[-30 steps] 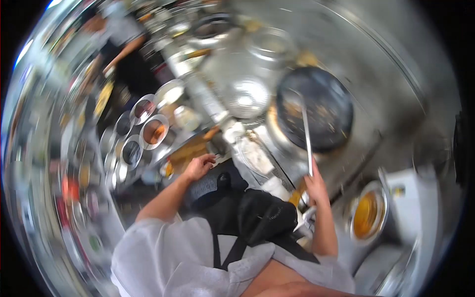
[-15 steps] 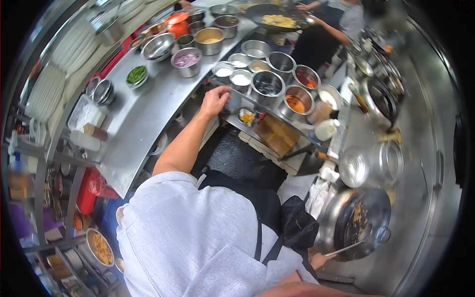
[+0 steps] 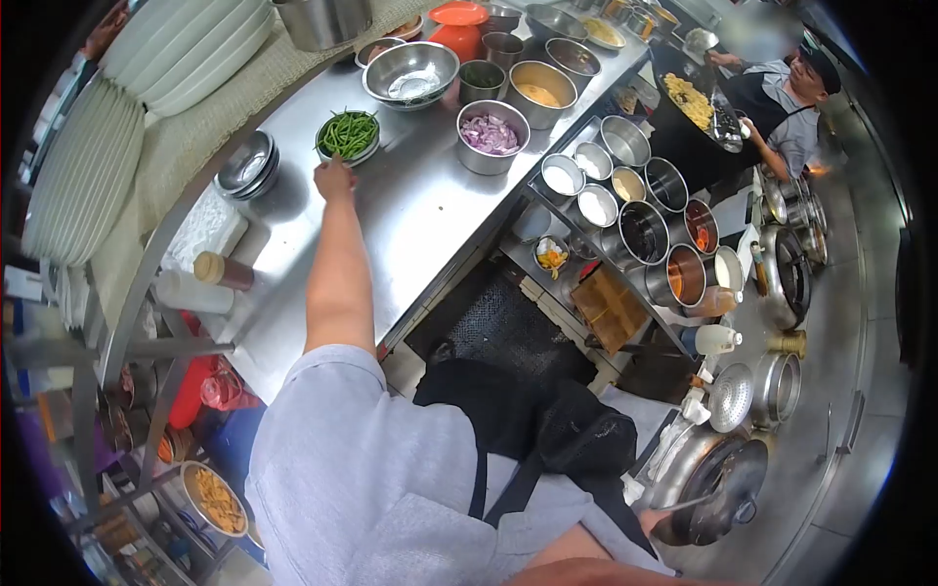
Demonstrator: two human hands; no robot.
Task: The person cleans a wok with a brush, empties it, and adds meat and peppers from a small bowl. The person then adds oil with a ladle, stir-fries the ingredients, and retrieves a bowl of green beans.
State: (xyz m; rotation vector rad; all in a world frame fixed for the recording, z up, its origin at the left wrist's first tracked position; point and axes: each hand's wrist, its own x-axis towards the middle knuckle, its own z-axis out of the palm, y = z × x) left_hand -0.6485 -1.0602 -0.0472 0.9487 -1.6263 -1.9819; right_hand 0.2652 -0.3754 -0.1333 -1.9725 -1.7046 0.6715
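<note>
At the far side of the steel counter, my left hand (image 3: 335, 178) is closed at the near rim of a small steel bowl (image 3: 350, 156) heaped with cut green beans (image 3: 349, 131). Its fingertips are partly hidden. Low on the right, my right hand (image 3: 653, 520) grips the handle of a metal ladle (image 3: 687, 503), whose head reaches into a dark wok (image 3: 740, 488). The wok's contents are hard to make out from here. A stack of empty steel bowls (image 3: 249, 168) stands left of the beans.
Sliced red onions (image 3: 491, 135) fill a steel pot on the counter (image 3: 283, 322). Several seasoning pots, one with orange sauce (image 3: 687, 276), crowd a lower stand. A co-worker (image 3: 782, 103) tips food from a large wok (image 3: 689, 98). White plates (image 3: 88, 176) line the left shelf.
My left hand has moved from the counter's near edge, by the seasoning pots, across to the bowl of green beans. My view has swung left. The co-worker's wok is now tilted.
</note>
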